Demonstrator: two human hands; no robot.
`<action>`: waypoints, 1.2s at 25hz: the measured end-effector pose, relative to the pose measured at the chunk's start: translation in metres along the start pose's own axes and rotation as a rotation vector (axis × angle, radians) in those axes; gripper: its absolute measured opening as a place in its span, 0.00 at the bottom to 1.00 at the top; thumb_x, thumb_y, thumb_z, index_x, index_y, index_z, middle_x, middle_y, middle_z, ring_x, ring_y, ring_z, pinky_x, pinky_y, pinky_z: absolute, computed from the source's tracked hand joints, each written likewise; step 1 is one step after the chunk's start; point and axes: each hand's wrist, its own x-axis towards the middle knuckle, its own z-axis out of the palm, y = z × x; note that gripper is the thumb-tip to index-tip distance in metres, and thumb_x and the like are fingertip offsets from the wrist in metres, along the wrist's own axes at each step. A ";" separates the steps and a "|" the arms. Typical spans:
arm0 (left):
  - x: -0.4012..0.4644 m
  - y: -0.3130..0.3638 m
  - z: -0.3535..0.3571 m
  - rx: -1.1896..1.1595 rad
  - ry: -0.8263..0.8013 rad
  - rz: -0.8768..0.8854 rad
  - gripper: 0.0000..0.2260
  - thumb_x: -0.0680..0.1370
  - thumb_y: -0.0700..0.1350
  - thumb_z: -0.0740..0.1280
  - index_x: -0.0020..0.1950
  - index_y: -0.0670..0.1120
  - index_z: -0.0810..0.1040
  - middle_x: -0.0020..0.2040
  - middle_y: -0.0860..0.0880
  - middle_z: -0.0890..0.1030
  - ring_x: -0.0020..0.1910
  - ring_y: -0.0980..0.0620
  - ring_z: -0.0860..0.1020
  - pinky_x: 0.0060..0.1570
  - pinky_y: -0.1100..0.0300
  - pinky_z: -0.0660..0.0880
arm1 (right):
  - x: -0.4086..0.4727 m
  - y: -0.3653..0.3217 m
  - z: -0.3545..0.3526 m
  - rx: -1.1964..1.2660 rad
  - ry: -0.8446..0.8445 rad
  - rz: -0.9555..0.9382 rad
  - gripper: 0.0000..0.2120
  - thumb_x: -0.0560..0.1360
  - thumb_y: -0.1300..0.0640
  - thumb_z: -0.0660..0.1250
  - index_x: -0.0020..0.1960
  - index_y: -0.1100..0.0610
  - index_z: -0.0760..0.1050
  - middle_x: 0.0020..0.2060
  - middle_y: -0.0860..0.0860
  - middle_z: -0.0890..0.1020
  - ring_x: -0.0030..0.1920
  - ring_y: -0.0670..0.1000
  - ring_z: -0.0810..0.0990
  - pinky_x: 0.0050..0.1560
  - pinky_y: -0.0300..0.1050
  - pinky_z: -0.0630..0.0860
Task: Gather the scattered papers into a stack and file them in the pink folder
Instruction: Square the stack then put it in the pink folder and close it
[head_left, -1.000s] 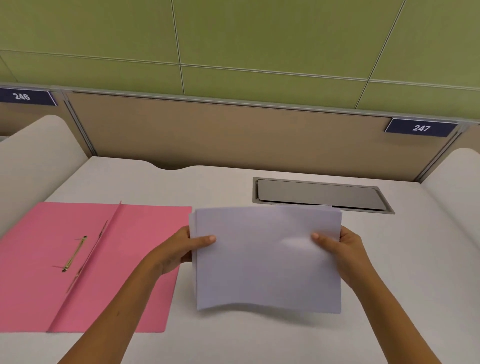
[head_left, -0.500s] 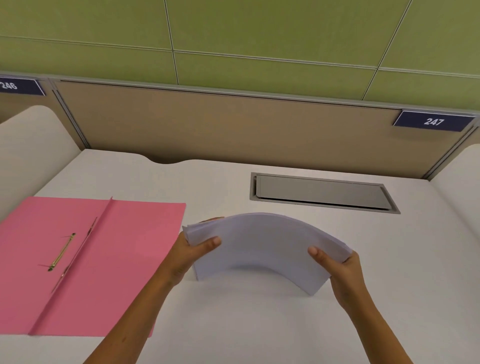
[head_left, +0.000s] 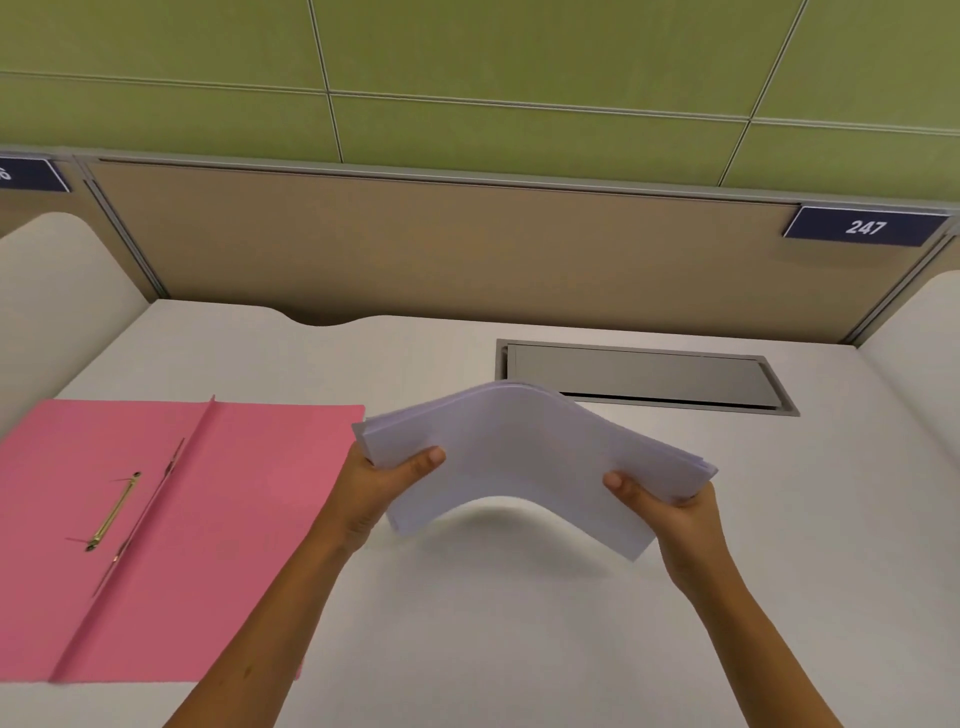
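Observation:
A stack of white papers (head_left: 524, 452) is held above the white desk, bowed upward in the middle like an arch. My left hand (head_left: 382, 486) grips its left edge, thumb on top. My right hand (head_left: 670, 512) grips its right edge, thumb on top as well. The pink folder (head_left: 249, 499) lies open and flat on the desk to the left of the stack, with a brass fastener (head_left: 111, 512) on its left leaf. My left forearm crosses the folder's lower right corner.
A grey cable hatch (head_left: 644, 376) is set into the desk (head_left: 519, 623) behind the papers. A tan partition (head_left: 467, 254) with a "247" label (head_left: 865, 227) closes off the back. White side dividers stand at the left and right.
The stack went from upright and facing me to horizontal and bowed upward. The arch has grown sharper since half a second ago. Both hands keep their grip on the edges.

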 end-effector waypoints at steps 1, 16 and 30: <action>0.000 0.002 -0.003 0.010 -0.017 -0.003 0.28 0.54 0.62 0.79 0.50 0.53 0.83 0.46 0.52 0.86 0.47 0.53 0.84 0.41 0.62 0.79 | 0.000 -0.001 -0.004 -0.001 -0.020 0.007 0.16 0.62 0.63 0.76 0.48 0.52 0.80 0.40 0.48 0.86 0.40 0.48 0.84 0.36 0.40 0.81; 0.001 -0.003 -0.011 0.023 0.024 0.036 0.32 0.55 0.63 0.78 0.55 0.53 0.78 0.46 0.61 0.83 0.45 0.60 0.81 0.41 0.67 0.78 | 0.008 0.007 -0.020 -0.085 -0.085 0.043 0.11 0.60 0.61 0.78 0.41 0.51 0.85 0.39 0.51 0.86 0.41 0.50 0.84 0.37 0.37 0.79; 0.003 -0.005 -0.011 0.080 -0.096 -0.083 0.24 0.57 0.60 0.79 0.50 0.54 0.85 0.51 0.54 0.85 0.51 0.57 0.82 0.47 0.67 0.77 | 0.011 0.008 -0.017 -0.064 -0.028 0.053 0.12 0.59 0.59 0.78 0.42 0.51 0.84 0.39 0.51 0.86 0.41 0.51 0.84 0.37 0.40 0.80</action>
